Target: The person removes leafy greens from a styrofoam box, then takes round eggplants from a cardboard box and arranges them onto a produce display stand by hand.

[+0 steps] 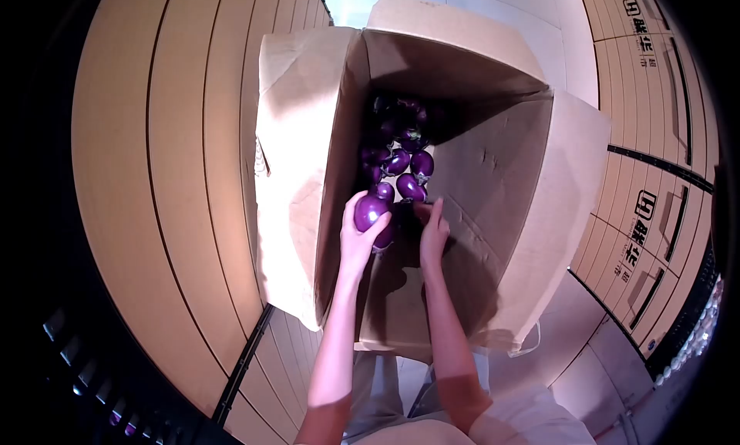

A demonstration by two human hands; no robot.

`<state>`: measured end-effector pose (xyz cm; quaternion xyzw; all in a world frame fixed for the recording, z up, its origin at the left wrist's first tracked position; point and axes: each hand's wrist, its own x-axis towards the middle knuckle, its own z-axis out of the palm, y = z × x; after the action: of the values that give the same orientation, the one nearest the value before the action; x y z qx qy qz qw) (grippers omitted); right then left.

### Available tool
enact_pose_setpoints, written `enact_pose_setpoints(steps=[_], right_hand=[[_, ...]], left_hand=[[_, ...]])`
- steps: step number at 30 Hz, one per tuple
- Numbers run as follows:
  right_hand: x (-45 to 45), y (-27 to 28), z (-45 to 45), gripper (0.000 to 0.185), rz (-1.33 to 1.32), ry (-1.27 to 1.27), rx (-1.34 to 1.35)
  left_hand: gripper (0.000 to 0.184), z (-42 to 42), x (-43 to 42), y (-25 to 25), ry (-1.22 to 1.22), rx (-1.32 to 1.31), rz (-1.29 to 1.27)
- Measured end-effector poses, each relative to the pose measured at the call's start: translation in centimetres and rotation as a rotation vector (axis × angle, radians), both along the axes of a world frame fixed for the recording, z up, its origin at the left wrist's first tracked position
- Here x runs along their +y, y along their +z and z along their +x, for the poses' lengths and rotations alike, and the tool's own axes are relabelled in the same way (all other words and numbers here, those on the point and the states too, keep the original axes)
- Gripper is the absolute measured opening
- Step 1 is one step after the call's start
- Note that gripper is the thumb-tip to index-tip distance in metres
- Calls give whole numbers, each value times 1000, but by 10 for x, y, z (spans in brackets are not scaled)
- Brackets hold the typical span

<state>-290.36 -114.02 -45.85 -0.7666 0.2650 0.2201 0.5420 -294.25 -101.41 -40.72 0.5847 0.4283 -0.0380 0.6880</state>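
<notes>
My left hand (358, 238) is closed around a round, glossy purple eggplant (371, 211) inside a deep cardboard box (486, 175). Another eggplant (382, 241) shows just below and right of it, partly in shadow. To the right, my right hand (433, 230) is lowered into the box with one finger stretched out and the others partly lost in shadow; I see nothing held in it. Close above its fingertips lies an eggplant (411, 187) with a green cap. Several more eggplants (397, 162) lie toward the box's far left, the deepest ones dark.
The box's flaps are folded outward, including a left flap (297, 175) and a right flap (574, 183). Tan slatted panels (177, 152) rise on the left. Tan cabinet fronts with black lettering (641, 221) stand on the right. Pale floor tiles (501, 5) show beyond.
</notes>
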Motion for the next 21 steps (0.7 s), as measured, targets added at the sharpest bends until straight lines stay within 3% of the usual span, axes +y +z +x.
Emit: enact_pose_setpoints(steps=[1,4,7,9,11,14,17,21], right_hand=[[2,-27,9,45,-149,-41,4],[-5,-163,15,47,-411,174,-142],[-12,-257,29,79,-741,389,58],[-6,-290,45,92,-810,409,42],[-8,-310,57,96,-825,479,202],[-8,-324,61,93,-845,394,160],[-12,-307,62,85,-771,427,153],[-25,-271,50,72,-564,282,115]], left_hand=[[55,0,-3,14,78,46,-28],[49,-15,-9,33,268,80,-243],[47,-28,-17,37,423,105,-412],[44,-31,-17,40,452,65,-458],[42,-35,-17,34,461,114,-473],[45,-36,-16,34,496,114,-564],[50,-40,-12,34,447,96,-618],[46,-44,-11,58,447,22,-801]])
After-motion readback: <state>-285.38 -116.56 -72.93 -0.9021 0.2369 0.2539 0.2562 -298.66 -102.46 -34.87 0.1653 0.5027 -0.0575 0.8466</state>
